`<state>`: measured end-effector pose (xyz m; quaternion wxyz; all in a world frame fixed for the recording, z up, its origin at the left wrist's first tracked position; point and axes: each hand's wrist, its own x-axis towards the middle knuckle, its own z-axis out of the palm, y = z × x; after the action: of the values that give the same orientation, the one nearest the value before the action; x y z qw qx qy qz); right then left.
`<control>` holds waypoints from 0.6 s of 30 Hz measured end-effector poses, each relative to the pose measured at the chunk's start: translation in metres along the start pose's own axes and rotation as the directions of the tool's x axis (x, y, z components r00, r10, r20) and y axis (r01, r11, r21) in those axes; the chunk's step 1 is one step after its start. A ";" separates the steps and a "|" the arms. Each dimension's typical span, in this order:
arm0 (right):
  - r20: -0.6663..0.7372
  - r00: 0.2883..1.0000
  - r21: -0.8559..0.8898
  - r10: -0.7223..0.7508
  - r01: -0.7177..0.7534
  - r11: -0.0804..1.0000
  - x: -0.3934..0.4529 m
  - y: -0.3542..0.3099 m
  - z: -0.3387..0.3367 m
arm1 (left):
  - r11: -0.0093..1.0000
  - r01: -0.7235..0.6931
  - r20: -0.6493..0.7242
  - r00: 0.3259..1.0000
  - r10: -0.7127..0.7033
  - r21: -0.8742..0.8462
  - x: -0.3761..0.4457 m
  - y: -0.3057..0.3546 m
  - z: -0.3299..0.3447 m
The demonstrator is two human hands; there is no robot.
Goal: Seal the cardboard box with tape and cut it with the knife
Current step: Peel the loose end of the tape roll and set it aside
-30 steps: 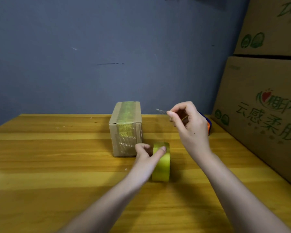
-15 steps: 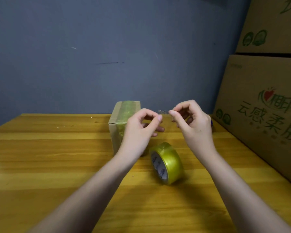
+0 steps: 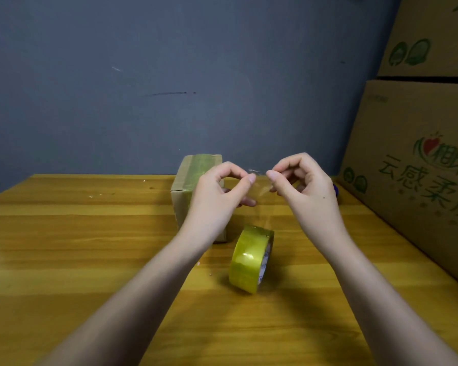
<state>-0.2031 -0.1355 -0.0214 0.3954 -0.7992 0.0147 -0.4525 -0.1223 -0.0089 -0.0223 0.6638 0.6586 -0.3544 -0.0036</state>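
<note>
Two large printed cartons [image 3: 418, 154] flank the wooden counter [image 3: 77, 247]. On it the small cardboard box [image 3: 189, 180], already banded with tape, looks light and rigid. Before it stands the tape roll [image 3: 250, 258], stiff-cored. Left hand [image 3: 217, 188] and right hand [image 3: 304, 183] each pinch the thin, clingy tape strip [image 3: 261, 180] by its top corners, the best hold against creasing.

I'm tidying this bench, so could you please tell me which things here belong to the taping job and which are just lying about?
In use:
small box, already taped on top
tape roll, on its edge on the table
clear tape strip, pinched between left hand and right hand

Lying about:
big printed cartons, stacked at the right
blue object, mostly hidden behind the right hand
</note>
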 end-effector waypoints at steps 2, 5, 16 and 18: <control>0.026 0.999 0.018 0.025 -0.026 1.000 -0.001 -0.001 -0.001 | 0.999 0.035 0.018 0.999 -0.035 0.007 0.002 0.002 -0.001; 0.039 0.999 0.039 0.037 -0.038 0.999 -0.004 -0.002 -0.003 | 0.992 0.122 0.066 0.990 -0.122 0.005 0.004 0.006 -0.004; 0.151 0.987 0.096 0.044 -0.059 0.994 -0.009 -0.004 -0.009 | 0.964 0.255 0.116 0.958 -0.262 0.071 0.003 0.018 -0.007; 0.174 0.984 0.083 0.044 -0.059 0.995 -0.011 -0.005 -0.009 | 0.967 0.238 0.106 0.963 -0.247 0.087 0.001 0.019 -0.008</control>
<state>-0.2182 -0.1339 -0.0238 0.4414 -0.8165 -0.0185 -0.3717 -0.1260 0.0002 -0.0045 0.6121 0.7195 -0.3090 -0.1104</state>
